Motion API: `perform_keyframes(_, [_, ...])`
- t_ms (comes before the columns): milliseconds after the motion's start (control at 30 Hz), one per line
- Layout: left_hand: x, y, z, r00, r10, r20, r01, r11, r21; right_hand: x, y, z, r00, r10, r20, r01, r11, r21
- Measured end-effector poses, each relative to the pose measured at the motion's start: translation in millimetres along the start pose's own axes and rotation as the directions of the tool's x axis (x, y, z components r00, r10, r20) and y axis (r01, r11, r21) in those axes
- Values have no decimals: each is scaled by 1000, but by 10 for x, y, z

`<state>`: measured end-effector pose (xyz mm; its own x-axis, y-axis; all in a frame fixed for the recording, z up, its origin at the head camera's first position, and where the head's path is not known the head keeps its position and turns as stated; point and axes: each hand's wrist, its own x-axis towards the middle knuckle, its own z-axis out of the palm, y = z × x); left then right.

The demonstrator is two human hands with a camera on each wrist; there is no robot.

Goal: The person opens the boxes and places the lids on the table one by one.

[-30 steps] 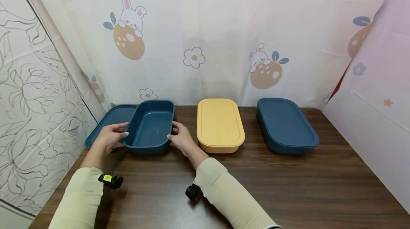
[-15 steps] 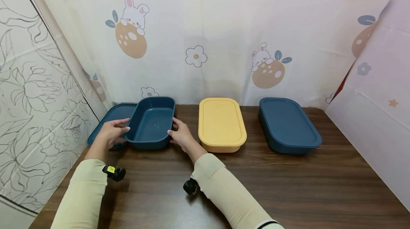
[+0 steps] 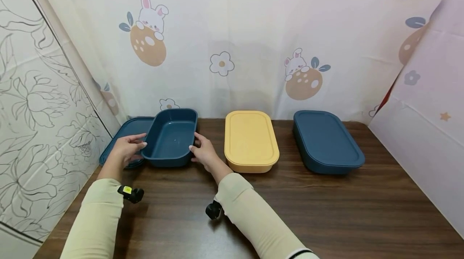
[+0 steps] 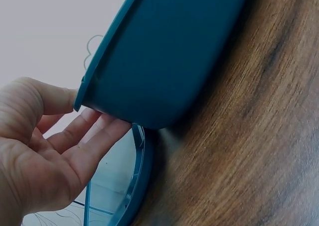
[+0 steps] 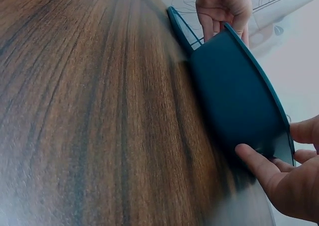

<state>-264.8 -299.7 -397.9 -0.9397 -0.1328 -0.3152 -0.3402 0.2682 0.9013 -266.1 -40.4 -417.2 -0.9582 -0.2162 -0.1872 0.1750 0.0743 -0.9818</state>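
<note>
An uncovered dark blue food container [image 3: 170,142] stands at the back left of the table, its bare inner floor showing. My left hand [image 3: 127,150] pinches its left side; in the left wrist view the thumb is at the rim of the container [image 4: 164,52] and the fingers [image 4: 107,136] are under it along the wall. On the opposite side my right hand [image 3: 205,154] grips the rim and outer wall, as the right wrist view also shows with that hand [image 5: 294,186]. A blue lid [image 3: 127,128] lies at the far left, partly hidden by the container and left hand.
Right of the container is a yellow lidded box [image 3: 250,138], and farther right a dark blue lidded box [image 3: 326,140]. Behind them hangs a printed curtain [image 3: 224,29] along the back edge. A patterned panel [image 3: 47,110] borders the left side of the wooden table [image 3: 326,218].
Both hands have shifted the blue container slightly back toward the curtain, keeping their grip on its sides. The head view has also moved a little. The two lidded boxes stay put.
</note>
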Motion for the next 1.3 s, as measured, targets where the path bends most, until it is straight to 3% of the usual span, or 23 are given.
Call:
perform_keyframes(533, [67, 35, -43, 1000, -13, 26, 13, 1000, -20, 37, -36, 55, 999, -14, -45, 14, 1000, 12])
perform_keyframes(700, [82, 33, -25, 1000, -1, -6, 1, 999, 36, 43, -45, 80, 999, -9, -46, 9, 1000, -9])
perform_keyframes(867, [68, 11, 13, 996, 62, -62, -52, 987, 149, 41, -38, 76, 999, -13, -31, 12, 1000, -20])
perform_keyframes(1067, [18, -8, 64, 986, 116, -122, -90, 975, 201, 3, -4, 33, 999, -22, -47, 21, 1000, -12])
perform_keyframes(1200, [-43, -17, 106, 967, 177, -183, -127, 958, 257, -42, 5, 13, 998, -24, -52, 22, 999, -26])
perform_keyframes(1300, [-88, -15, 133, 944, 251, -216, -167, 924, 343, -93, -7, 7, 998, -25, -50, 22, 998, -54])
